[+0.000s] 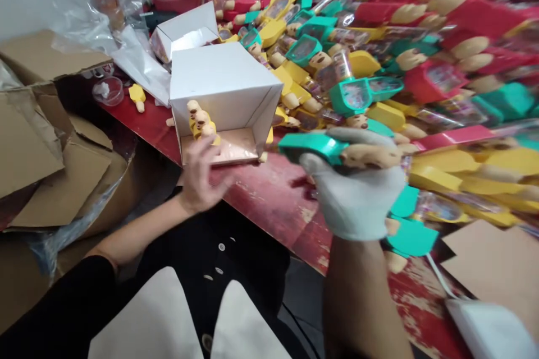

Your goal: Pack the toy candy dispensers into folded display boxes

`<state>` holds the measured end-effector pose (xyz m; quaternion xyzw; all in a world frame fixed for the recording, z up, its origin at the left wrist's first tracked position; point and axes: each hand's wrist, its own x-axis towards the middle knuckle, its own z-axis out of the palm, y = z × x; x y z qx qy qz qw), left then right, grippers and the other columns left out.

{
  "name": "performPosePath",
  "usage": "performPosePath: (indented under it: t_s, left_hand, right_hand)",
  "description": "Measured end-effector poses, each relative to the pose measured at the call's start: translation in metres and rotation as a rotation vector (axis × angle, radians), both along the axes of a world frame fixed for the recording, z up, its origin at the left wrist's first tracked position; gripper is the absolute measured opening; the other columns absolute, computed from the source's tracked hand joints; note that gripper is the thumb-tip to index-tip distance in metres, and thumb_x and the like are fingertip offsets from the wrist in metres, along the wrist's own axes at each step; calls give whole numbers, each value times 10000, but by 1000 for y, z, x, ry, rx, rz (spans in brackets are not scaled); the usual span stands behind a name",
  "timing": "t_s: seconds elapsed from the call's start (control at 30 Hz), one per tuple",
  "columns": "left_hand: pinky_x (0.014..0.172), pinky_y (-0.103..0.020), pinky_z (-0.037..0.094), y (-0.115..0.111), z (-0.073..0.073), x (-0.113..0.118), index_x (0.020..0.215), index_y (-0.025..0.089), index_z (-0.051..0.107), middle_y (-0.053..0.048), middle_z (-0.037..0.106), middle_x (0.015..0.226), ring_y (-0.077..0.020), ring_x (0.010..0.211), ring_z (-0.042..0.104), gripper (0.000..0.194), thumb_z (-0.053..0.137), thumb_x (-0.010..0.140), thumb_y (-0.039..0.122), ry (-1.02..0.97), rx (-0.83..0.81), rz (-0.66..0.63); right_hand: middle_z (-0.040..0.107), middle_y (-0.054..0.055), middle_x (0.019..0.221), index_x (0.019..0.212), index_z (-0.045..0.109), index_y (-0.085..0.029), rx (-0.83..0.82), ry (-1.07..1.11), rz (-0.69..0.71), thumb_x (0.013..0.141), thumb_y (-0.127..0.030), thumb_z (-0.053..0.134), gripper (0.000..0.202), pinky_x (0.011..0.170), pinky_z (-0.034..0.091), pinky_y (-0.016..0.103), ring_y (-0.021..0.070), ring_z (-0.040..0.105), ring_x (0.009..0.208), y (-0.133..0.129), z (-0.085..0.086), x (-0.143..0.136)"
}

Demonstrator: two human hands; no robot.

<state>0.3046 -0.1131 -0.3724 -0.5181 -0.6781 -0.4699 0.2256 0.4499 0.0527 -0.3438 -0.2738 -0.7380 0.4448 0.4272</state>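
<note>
Several yellow toys with beige heads [201, 119] stand in a row at the left inside an open white box [225, 70]. My bare left hand [205, 175] is at the box's front edge by these toys, its fingers apart. In my gloved right hand [357, 185] is a green toy with a beige end [314, 147], held to the right of the box above the red table [273, 193]. Motion blurs the right hand and the toy.
A large pile of red, green and yellow toys [351, 92] covers the table's back and right. Cardboard boxes [31, 140] stand at the left. Behind the white box are another white box [185, 28] and a pink basket [177, 0]. A white object [490, 322] lies lower right.
</note>
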Motion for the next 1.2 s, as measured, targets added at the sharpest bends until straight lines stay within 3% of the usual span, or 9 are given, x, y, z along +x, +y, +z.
performPosePath:
  t_s: [0.13, 0.27, 0.53, 0.7, 0.83, 0.93, 1.03, 1.1, 1.2]
  left_hand:
    - [1268, -495, 301, 12, 24, -83, 1539, 319, 283, -130, 351, 1566, -292, 1519, 316, 734, 599, 942, 606, -99, 158, 229]
    - [1226, -475, 346, 37, -2, -141, 1481, 321, 347, -119, 507, 1446, -272, 1444, 449, 679, 495, 945, 711, -238, 42, 170]
    - [1105, -447, 450, 43, -7, -122, 1122, 238, 581, -91, 619, 1192, -243, 1244, 585, 461, 398, 1017, 647, -164, 53, 127]
    - [961, -444, 494, 43, 1, -128, 1000, 236, 615, -46, 625, 1027, -198, 1048, 603, 320, 537, 1002, 547, -116, 169, 42]
    - [1003, -465, 468, 45, 0, -146, 1062, 240, 631, -40, 639, 1071, -195, 1092, 594, 320, 585, 983, 547, -127, 138, -22]
    - [1144, -511, 402, 36, 13, -132, 1280, 230, 593, -89, 571, 1347, -257, 1308, 517, 448, 523, 1002, 575, -165, 105, 50]
    - [1235, -525, 320, 23, 36, -85, 1411, 246, 514, -99, 399, 1539, -289, 1472, 357, 485, 518, 1012, 522, -123, 265, 167]
    - [1142, -477, 443, 19, 47, -45, 1369, 292, 533, -72, 505, 1430, -249, 1376, 471, 360, 489, 1035, 418, -117, 321, 43]
    - [1046, -436, 523, 28, 44, 7, 1345, 271, 519, -71, 644, 1258, -228, 1229, 601, 346, 483, 1037, 423, -112, -21, -327]
  right_hand:
    - [703, 63, 1111, 1065, 678, -237, 149, 37, 170, 791, -319, 763, 298, 973, 575, 463, 252, 691, 1030, 6, -16, -61]
    - [703, 70, 1011, 1034, 645, -196, 194, -222, 271, 749, -357, 757, 346, 873, 582, 435, 241, 684, 915, 24, -22, -94]
    - [682, 86, 1014, 1022, 624, -178, 293, -597, 438, 752, -281, 744, 313, 891, 539, 413, 251, 627, 919, 48, -2, -115]
    - [601, 169, 1255, 1233, 559, -139, 462, -790, 350, 936, -362, 579, 371, 957, 508, 453, 309, 580, 1124, 7, -16, -124]
    - [553, 187, 1366, 1363, 519, -135, 473, -874, 47, 990, -302, 457, 413, 1086, 423, 462, 303, 502, 1275, 28, 4, -83]
    - [539, 247, 1382, 1377, 531, -114, 216, -1171, -388, 967, -355, 526, 476, 1026, 446, 543, 380, 526, 1278, 73, 18, -24]
    - [556, 315, 1342, 1348, 570, -53, 83, -1401, -342, 956, -315, 548, 472, 912, 508, 543, 430, 614, 1204, 102, 22, 24]
    - [596, 280, 1313, 1326, 608, -100, 178, -1451, -270, 988, -298, 477, 413, 877, 529, 528, 423, 636, 1193, 95, 26, 46]
    - [681, 165, 1250, 1222, 689, -201, 522, -1233, -164, 995, -276, 441, 344, 968, 511, 546, 370, 653, 1181, 54, 34, 68]
